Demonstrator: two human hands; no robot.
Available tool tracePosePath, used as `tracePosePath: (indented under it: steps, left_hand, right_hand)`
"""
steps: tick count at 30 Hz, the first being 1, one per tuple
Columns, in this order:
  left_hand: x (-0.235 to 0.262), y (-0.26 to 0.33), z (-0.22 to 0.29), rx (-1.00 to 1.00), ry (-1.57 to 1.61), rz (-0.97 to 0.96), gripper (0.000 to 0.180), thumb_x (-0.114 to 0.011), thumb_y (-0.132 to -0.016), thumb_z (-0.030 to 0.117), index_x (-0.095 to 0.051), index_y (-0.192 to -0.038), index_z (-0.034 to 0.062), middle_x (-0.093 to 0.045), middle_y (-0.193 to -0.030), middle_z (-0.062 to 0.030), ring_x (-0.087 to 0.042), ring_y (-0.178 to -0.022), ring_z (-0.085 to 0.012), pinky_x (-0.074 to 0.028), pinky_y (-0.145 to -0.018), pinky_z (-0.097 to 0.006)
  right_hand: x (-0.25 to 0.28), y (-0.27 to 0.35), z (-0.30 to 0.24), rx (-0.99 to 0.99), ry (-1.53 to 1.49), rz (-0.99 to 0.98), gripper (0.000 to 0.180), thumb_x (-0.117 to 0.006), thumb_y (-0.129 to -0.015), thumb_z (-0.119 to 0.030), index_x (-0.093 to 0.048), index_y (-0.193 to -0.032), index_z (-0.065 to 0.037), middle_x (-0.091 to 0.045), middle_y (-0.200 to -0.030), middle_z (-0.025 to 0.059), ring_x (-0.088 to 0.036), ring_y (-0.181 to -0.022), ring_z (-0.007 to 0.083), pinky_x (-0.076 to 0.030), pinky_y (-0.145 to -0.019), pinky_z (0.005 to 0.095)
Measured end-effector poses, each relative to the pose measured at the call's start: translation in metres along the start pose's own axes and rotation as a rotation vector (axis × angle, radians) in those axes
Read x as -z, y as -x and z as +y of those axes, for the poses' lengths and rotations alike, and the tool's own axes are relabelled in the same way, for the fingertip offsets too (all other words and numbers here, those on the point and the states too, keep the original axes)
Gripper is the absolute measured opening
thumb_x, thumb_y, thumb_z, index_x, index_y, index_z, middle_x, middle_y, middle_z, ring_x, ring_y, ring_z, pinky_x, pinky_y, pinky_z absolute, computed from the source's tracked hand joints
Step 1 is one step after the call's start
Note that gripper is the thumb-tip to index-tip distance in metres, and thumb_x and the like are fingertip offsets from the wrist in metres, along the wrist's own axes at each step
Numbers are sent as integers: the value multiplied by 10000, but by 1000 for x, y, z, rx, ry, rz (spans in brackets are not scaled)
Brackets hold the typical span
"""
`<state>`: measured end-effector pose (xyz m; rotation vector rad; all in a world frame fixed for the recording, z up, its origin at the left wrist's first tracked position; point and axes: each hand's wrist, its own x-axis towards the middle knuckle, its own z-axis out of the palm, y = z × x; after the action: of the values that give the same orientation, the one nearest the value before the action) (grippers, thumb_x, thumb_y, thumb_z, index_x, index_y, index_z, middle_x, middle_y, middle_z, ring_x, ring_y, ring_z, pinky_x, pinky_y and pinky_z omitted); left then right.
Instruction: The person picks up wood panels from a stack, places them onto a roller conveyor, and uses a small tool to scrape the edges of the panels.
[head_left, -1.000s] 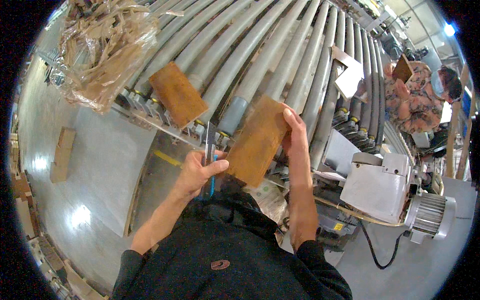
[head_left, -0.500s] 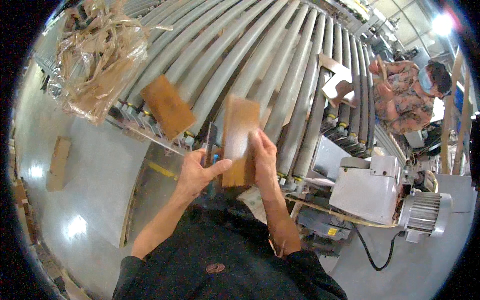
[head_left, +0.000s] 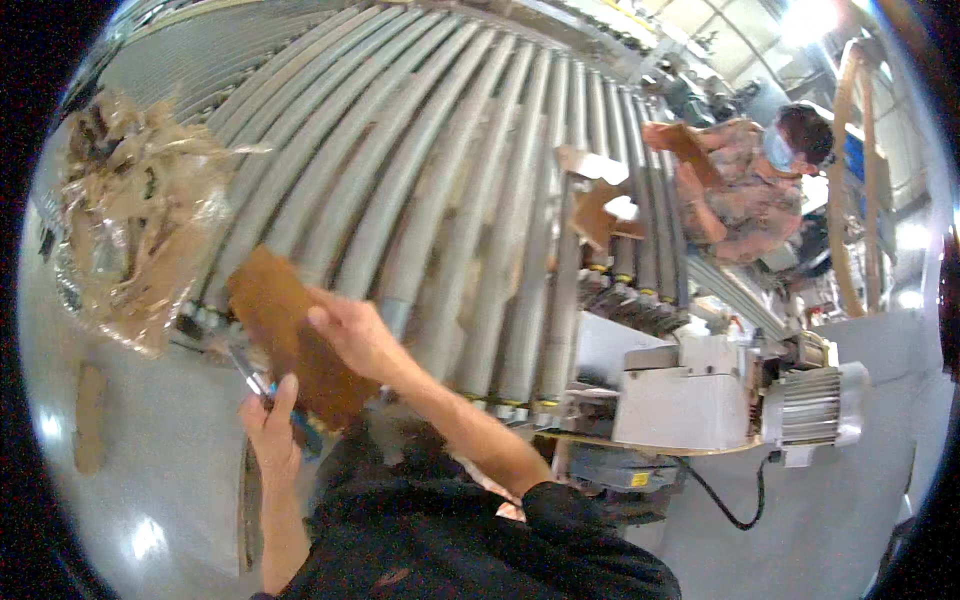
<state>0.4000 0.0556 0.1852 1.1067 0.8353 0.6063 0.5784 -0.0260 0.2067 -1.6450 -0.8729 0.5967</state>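
Note:
My right hand (head_left: 350,325) reaches across to the left. It grips the edge of a brown rectangular board (head_left: 310,365), its thumb lying on the face. The board lies tilted at the near left edge of the roller conveyor (head_left: 420,200). Where a second brown board was, a brown piece (head_left: 262,290) shows at the far end; blur hides whether it is separate. My left hand (head_left: 270,425) is closed around a slim silver tool (head_left: 245,370) with a blue part, which points up beside the board; its exact kind is unclear.
Crumpled brown wrapping and clear film (head_left: 140,220) lie at the far left. To the right stand a white machine housing (head_left: 680,400) and a ribbed motor (head_left: 815,405). Across the conveyor a masked person (head_left: 750,190) holds a brown board (head_left: 690,150). Cut pieces (head_left: 600,205) lie on the rollers.
My hands have moved left, with the board carried toward the one lying on the rollers. The view has shifted too. The other person now holds up a brown board.

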Motion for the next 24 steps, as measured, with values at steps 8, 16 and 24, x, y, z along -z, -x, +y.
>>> tracePosePath:
  steps: [8, 16, 24]
  left_hand:
    - [52, -78, 25, -8, -27, 20, 230, -791, -877, 173, -693, -1021, 24, -666, -880, 9, -586, -749, -76, -475, -684, -263]
    - [65, -106, 53, -44, -60, -29, 227, -800, -866, 239, -712, -922, 38, -639, -769, 37, -572, -711, -68, -470, -666, -256]
    - [47, -64, 44, -6, -197, -334, 268, -772, -891, 244, -718, -969, -6, -692, -846, -6, -581, -745, -73, -487, -688, -266]
  right_hand:
    - [-29, -33, -7, -113, 99, -60, 479, -562, -1032, -328, -568, -1341, 39, -698, -1095, 249, -669, -1048, 255, -485, -949, 350]
    - [-47, -31, -13, -145, -14, -46, 479, -564, -1029, -333, -579, -1335, 35, -711, -1121, 135, -636, -1050, 199, -485, -943, 331]
    - [-41, -23, 6, -298, -303, 160, 393, -614, -1007, -256, -632, -1254, 49, -705, -1080, 68, -632, -967, 126, -506, -878, 296]
